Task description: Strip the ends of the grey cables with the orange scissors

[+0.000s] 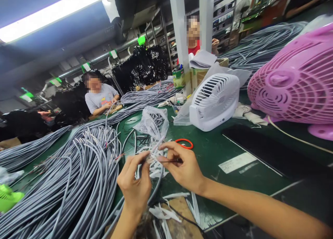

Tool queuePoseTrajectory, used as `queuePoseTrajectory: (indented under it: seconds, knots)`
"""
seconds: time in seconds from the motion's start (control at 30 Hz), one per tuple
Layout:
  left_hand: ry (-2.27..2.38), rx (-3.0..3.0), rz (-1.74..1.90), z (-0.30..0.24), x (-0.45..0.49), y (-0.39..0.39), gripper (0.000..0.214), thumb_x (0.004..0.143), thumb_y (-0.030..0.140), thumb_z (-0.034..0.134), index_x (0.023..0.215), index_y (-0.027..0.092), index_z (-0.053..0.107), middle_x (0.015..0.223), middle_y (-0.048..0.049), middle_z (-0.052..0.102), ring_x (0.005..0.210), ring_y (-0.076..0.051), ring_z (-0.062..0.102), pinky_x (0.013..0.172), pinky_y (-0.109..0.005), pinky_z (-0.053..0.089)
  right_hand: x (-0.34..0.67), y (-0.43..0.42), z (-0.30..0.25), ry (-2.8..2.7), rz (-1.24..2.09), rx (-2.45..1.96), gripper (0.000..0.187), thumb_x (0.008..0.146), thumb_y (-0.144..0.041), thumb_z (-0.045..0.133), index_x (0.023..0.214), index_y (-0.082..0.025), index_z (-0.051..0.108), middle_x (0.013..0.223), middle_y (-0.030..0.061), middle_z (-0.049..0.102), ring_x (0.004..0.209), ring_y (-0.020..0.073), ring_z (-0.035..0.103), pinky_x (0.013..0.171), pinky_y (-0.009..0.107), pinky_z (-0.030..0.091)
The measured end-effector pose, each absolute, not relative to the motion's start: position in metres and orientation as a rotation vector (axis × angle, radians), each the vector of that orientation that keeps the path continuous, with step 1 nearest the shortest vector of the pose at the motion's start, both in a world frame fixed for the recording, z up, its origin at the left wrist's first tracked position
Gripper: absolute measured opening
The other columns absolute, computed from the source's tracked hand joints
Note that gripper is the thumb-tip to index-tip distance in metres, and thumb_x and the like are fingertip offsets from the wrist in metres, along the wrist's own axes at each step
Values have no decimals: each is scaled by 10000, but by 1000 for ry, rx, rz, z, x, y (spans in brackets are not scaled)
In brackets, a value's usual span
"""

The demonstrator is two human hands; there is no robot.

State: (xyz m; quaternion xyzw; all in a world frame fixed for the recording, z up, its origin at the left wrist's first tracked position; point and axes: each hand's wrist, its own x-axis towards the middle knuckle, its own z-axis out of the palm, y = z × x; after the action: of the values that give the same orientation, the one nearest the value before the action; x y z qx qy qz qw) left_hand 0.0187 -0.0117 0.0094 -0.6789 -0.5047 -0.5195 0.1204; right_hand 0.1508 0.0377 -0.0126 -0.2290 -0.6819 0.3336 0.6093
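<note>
Close together over the bench, both my hands are closed in a pinch. My left hand has thumb and forefinger on the end of a grey cable, whose length runs down beneath the hands. My right hand pinches at the same cable end, and a thin dark strand shows between its fingers. The exact grip at the fingertips is blurred. White strips of scrap lie under the hands. Beyond the right hand rests an orange ring, perhaps a scissors handle. A clear bag of short dark tubes sits farther back.
A big bundle of grey cables covers the left. A white fan and a pink fan stand at the right, near a dark flat panel. Cardboard lies in front. Two people are across the bench.
</note>
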Motion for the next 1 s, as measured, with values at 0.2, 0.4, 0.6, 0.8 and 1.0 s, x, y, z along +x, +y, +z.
queuePoseTrajectory:
  seconds: [0.2, 0.4, 0.6, 0.8, 1.0]
  knots:
    - [-1705, -2108, -1879, 9, 25, -13, 130, 784, 168, 577, 893, 175, 649, 722, -19, 665, 535, -109, 603, 484, -190, 491, 150, 39, -9, -1742, 659, -421, 172, 846, -177, 442, 866, -133, 607, 605, 9, 583, 481, 90, 520, 463, 180, 407]
    - [-1692, -1895, -1889, 10, 32, -17, 79, 736, 211, 631, 675, 173, 664, 501, 27, 569, 407, -82, 510, 396, -166, 404, 148, 38, -6, -1784, 390, -363, 179, 736, -82, 425, 664, -148, 574, 528, -4, 556, 420, 78, 446, 435, 177, 379]
    - [-1957, -1651, -2537, 20, 27, -9, 343, 711, 455, 635, 600, 176, 468, 443, 72, 512, 200, -53, 389, 210, -143, 258, 147, 36, -5, -1814, 484, -328, 175, 673, -76, 427, 611, -148, 574, 494, -22, 522, 398, 64, 382, 404, 170, 328]
    - [-2060, -1571, -3040, 31, 19, -4, 452, 612, 497, 700, 631, 180, 379, 614, -2, 653, 192, 1, 317, 211, -101, 163, 143, 39, -8, -1809, 686, -425, 189, 672, -92, 432, 574, -143, 586, 465, -35, 473, 399, 56, 342, 388, 163, 279]
    - [-2008, -1852, -3062, 36, 15, -7, 435, 554, 355, 776, 872, 139, 572, 634, -49, 672, 367, -17, 393, 352, -125, 288, 144, 47, -8, -1788, 894, -552, 186, 696, -125, 431, 576, -140, 572, 453, -45, 422, 401, 49, 320, 370, 151, 250]
